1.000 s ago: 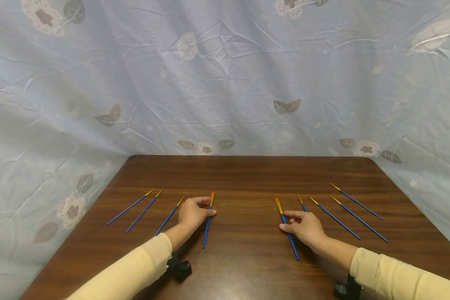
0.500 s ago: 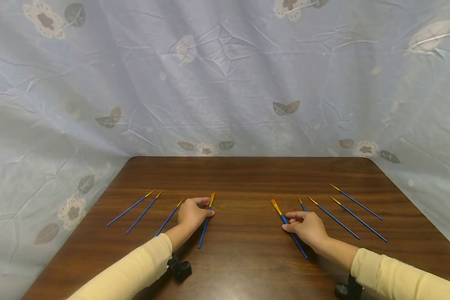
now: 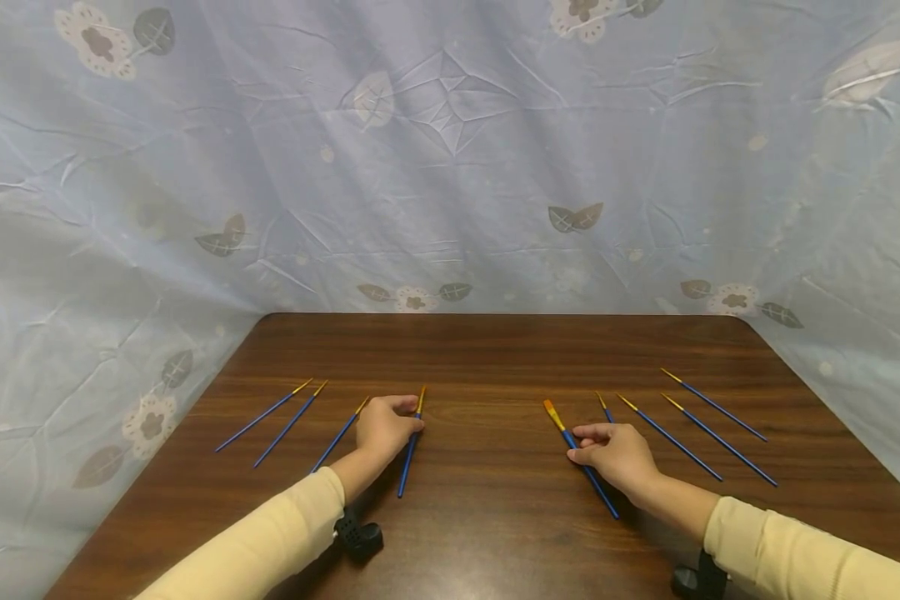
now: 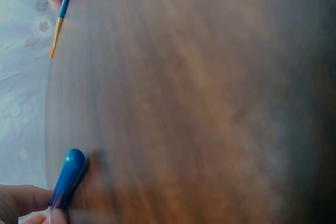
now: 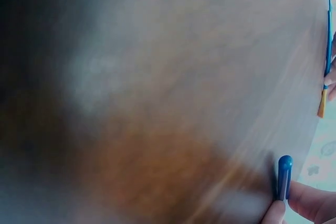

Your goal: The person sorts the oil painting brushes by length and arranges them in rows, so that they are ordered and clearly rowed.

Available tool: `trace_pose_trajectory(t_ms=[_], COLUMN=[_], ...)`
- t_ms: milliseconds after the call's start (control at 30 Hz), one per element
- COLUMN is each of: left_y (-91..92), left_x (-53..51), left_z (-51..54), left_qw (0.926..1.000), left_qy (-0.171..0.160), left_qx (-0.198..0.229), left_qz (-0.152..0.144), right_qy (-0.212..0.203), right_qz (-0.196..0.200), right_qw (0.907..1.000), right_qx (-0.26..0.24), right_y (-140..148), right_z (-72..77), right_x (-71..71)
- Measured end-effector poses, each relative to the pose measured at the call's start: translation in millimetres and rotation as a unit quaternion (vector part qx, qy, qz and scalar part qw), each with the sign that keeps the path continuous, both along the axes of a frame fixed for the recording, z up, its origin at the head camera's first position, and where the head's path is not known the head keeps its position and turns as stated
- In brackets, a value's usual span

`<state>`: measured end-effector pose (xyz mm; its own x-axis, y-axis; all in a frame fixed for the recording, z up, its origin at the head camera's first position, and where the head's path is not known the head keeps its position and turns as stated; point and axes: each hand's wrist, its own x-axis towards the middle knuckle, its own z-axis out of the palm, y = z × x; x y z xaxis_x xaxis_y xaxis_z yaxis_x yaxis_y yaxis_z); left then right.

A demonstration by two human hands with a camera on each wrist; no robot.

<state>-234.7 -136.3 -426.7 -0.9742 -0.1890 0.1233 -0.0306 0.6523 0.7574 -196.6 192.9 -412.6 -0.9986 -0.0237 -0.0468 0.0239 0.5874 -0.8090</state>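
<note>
Slanting more now, paintbrush in right fingers

Dark brown, round-cornered, wood-grained desk beneath the hands; pale, creased floral fabric hangs beyond and to either side of them

Thin brush partly behind right hand

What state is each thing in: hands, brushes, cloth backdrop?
Left-held brush, pinched, bristles at its far end.
Left hand, pinching that brush.
Right-held brush, pinched, bristles at its far end.
Right hand, pinching that brush.
Three brushes on the left, lying apart on the table, one partly hidden.
Four brushes on the right, lying apart, one partly hidden.
Cloth backdrop, hanging, creased.
</note>
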Motion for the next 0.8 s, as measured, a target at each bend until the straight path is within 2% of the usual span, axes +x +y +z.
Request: trace_pose_trajectory(t_ms=[67, 167, 267, 333, 567, 800], left_y=[-0.9, -2.9, -4.9, -5.8, -4.7, -4.1], left_x=[-0.1, -0.1, 0.1, 0.2, 0.2, 0.2], left_z=[-0.3, -0.2, 0.7, 1.4, 4.9, 9.2], left_qw=[0.9999, 0.9985, 0.9937, 0.9909, 0.9873, 0.9817], left_qy=[-0.003, -0.012, -0.027, -0.035, -0.035, -0.042], left_qx=[0.011, 0.054, 0.108, 0.129, 0.151, 0.182], left_qz=[-0.001, -0.008, -0.013, -0.014, -0.034, -0.037], right_qy=[-0.001, 0.001, 0.005, 0.006, -0.003, -0.041], right_qz=[0.001, 0.001, 0.004, 0.007, 0.014, 0.019], right_qw=[1.0000, 1.0000, 0.9999, 0.9999, 0.9999, 0.9976], right_qx=[0.003, 0.007, 0.009, 0.010, -0.008, -0.054], right_y=[-0.2, -0.8, -1.8, -2.6, -5.0, -9.8], right_z=[-0.2, -1.0, -1.7, -1.5, 3.3, 7.3], right_x=[1.2, 2.3, 2.4, 2.9, 6.0, 9.6])
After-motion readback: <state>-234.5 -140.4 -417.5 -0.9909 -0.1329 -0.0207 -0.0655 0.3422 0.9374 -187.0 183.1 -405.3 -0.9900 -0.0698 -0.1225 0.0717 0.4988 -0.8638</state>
